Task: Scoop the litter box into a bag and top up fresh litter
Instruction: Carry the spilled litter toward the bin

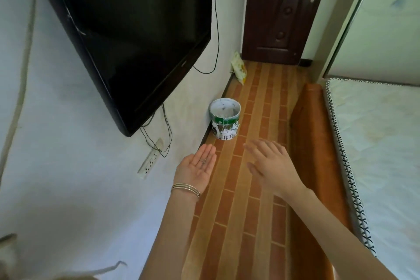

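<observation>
My left hand (197, 165) is stretched out palm up with straight fingers, and a few small dark specks lie on the palm. My right hand (271, 166) hovers beside it, palm down, fingers straight, holding nothing. Just beyond both hands a round white and green bucket (225, 120) stands open on the brick-patterned floor against the wall. A yellowish patterned bag (238, 68) leans on the wall farther down the passage. No litter box or scoop is in view.
A black television (127, 36) hangs tilted on the left wall, with cables running to a power strip (151, 159) below. A mattress (377, 154) on an orange-brown bed frame (316, 138) borders the right. A dark wooden door (281, 9) closes the narrow floor strip's far end.
</observation>
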Motion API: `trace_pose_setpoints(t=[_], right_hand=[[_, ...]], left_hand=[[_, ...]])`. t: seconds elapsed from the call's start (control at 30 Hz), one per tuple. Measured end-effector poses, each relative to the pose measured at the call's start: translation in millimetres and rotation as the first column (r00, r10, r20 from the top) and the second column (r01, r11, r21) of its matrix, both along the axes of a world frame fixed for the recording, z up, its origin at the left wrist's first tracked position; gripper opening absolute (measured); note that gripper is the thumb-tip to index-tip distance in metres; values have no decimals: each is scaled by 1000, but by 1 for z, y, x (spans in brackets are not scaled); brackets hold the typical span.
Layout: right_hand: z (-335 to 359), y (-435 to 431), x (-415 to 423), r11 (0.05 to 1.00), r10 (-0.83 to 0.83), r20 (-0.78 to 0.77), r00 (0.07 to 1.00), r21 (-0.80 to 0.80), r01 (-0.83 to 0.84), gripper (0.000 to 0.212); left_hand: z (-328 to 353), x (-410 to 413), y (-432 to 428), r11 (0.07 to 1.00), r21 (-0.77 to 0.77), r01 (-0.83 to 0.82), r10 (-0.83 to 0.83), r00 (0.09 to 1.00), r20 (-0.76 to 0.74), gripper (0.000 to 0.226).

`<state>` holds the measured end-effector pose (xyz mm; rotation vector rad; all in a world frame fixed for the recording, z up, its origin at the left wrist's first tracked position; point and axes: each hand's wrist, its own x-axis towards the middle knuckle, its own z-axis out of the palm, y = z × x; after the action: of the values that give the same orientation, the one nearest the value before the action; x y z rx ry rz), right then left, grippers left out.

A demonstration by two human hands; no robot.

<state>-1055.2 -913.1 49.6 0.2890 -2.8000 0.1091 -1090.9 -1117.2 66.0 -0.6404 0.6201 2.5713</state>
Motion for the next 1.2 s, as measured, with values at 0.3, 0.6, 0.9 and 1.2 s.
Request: trace_pose_setpoints(t=[0.3, 0.6, 0.9, 1.2], right_hand=[[-36, 39, -70, 1000, -6, 23, 1000, -18, 6, 44], [-37, 135, -193, 997, 62, 49, 997, 34, -64, 46], [-17, 228, -312, 989, 139, 12, 990, 41, -140, 50], [-49, 279, -420, 986, 168, 48, 985, 8, -169, 50]], left_hand=[[-31, -77, 38, 999, 11, 32, -33, 998, 60, 38], [-35, -190, 142, 1000, 14, -6, 5, 997, 83, 38], [-24, -299, 240, 998, 19, -68, 66, 994, 84, 38], [-48, -405, 279, 996, 16, -90, 87, 986, 140, 38]])
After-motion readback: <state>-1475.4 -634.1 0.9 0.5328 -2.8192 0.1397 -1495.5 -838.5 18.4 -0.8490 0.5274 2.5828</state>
